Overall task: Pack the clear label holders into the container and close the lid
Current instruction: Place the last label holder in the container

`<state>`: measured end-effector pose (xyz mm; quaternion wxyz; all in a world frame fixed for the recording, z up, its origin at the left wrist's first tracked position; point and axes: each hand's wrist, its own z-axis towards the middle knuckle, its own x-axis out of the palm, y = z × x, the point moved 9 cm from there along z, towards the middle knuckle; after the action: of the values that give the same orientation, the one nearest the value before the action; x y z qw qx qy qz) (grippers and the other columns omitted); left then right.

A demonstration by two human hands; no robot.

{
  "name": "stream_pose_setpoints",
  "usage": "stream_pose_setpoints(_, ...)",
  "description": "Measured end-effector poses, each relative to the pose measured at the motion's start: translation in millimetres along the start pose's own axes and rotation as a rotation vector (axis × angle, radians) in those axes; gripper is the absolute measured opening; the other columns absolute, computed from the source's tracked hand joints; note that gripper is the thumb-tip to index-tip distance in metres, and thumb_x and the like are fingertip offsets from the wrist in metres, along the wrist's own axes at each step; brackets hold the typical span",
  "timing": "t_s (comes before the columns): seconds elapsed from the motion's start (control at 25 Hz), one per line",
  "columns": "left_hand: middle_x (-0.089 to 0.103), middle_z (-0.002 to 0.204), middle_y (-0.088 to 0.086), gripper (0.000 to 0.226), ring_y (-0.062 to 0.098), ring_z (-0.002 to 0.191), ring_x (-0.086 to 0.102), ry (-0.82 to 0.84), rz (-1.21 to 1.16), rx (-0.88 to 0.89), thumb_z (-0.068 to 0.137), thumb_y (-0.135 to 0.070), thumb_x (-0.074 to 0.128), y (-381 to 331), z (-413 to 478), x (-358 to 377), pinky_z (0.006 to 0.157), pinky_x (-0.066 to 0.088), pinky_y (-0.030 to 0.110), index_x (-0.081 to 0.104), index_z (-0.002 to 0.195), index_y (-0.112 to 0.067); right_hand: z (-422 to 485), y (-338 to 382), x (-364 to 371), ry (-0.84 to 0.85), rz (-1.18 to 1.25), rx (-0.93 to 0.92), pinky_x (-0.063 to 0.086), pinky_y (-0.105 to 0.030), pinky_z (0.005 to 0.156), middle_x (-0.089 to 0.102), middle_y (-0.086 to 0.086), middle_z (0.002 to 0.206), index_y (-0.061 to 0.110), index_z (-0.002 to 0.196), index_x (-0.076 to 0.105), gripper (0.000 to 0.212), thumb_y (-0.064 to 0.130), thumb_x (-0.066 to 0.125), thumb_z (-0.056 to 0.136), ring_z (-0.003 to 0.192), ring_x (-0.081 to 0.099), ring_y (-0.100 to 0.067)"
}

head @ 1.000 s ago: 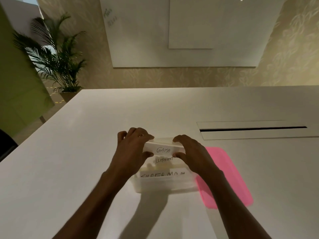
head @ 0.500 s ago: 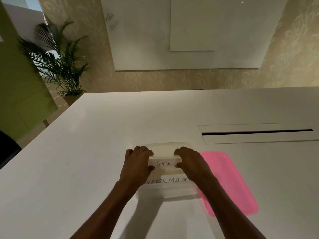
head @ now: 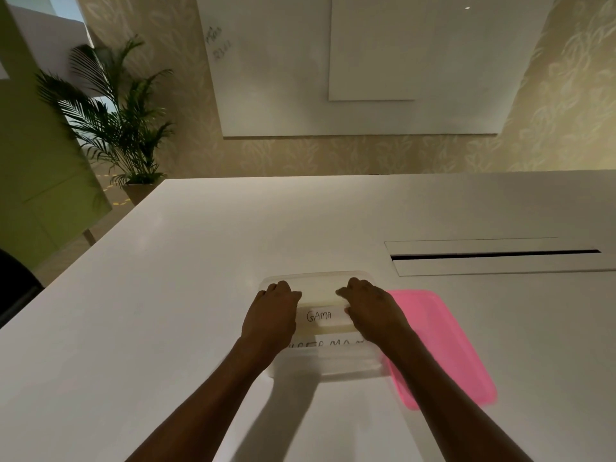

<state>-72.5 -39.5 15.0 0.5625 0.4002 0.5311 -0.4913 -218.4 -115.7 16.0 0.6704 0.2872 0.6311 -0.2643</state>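
Label holder marked GAMA (head: pixel 328 316), head view: inside the clear container (head: pixel 320 370), lying over a second holder (head: pixel 333 344). Left hand (head: pixel 271 316) and right hand (head: pixel 370 310) each curl a grip round one end, likely to seat it flat. Pink lid (head: pixel 443 345) lies on the tabletop (head: pixel 200 261) just right of the container, handy for closing.

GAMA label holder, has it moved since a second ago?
Yes. The GAMA label holder has sunk into the clear container, from up by the far rim to just behind the SUPERMAN label holder.
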Motion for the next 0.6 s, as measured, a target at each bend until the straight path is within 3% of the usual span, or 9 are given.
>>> stream_pose_setpoints(0.12, 0.058, 0.137, 0.003, 0.039, 0.024, 0.124, 0.055, -0.026, -0.126, 0.028, 0.102, -0.027, 0.054, -1, -2, -9, 0.100, 0.044, 0.034, 0.058, 0.140, -0.018, -1, 0, -10, -0.013, 0.134, 0.007, 0.050, -0.041, 0.102, 0.054, -0.003, 0.140, 0.019, 0.146, 0.046, 0.043, 0.032, 0.052, 0.105, 0.127, 0.056, -0.023)
stream_pose_setpoints(0.24, 0.052, 0.149, 0.002, 0.070, 0.023, 0.136, 0.050, 0.199, -0.216, 0.075, 0.092, -0.056, 0.066, -4, -3, -1, 0.109, 0.044, 0.038, 0.050, 0.149, -0.019, -1, 4, -11, 0.093, 0.175, -0.031, 0.047, -0.041, 0.106, 0.051, -0.003, 0.145, 0.019, 0.150, 0.044, 0.063, 0.051, 0.059, 0.099, 0.134, 0.050, -0.023)
stream_pose_setpoints(0.32, 0.051, 0.149, 0.002, 0.081, 0.023, 0.136, 0.050, 0.321, -0.192, 0.088, 0.083, -0.056, 0.076, -8, -3, 6, 0.109, 0.045, 0.040, 0.049, 0.148, -0.018, -3, 10, -5, 0.207, 0.051, -0.054, 0.049, -0.042, 0.102, 0.053, -0.005, 0.142, 0.017, 0.149, 0.043, 0.077, 0.057, 0.070, 0.089, 0.129, 0.053, -0.026)
stream_pose_setpoints(0.44, 0.057, 0.138, 0.003, 0.080, 0.024, 0.127, 0.055, 0.349, -0.140, 0.074, 0.078, -0.051, 0.083, -11, 6, 9, 0.104, 0.048, 0.041, 0.051, 0.142, -0.015, 0, 15, 5, 0.294, -0.052, -0.053, 0.051, -0.044, 0.099, 0.055, -0.008, 0.137, 0.013, 0.145, 0.044, 0.082, 0.045, 0.084, 0.081, 0.124, 0.055, -0.027)
stream_pose_setpoints(0.6, 0.059, 0.129, 0.006, 0.074, 0.024, 0.115, 0.059, 0.361, -0.117, 0.060, 0.077, -0.051, 0.082, -12, 11, 18, 0.092, 0.050, 0.034, 0.052, 0.133, -0.013, 6, 15, 7, 0.333, 0.049, -0.057, 0.047, -0.046, 0.106, 0.052, -0.013, 0.144, 0.007, 0.148, 0.042, 0.084, 0.026, 0.088, 0.080, 0.129, 0.053, -0.031)
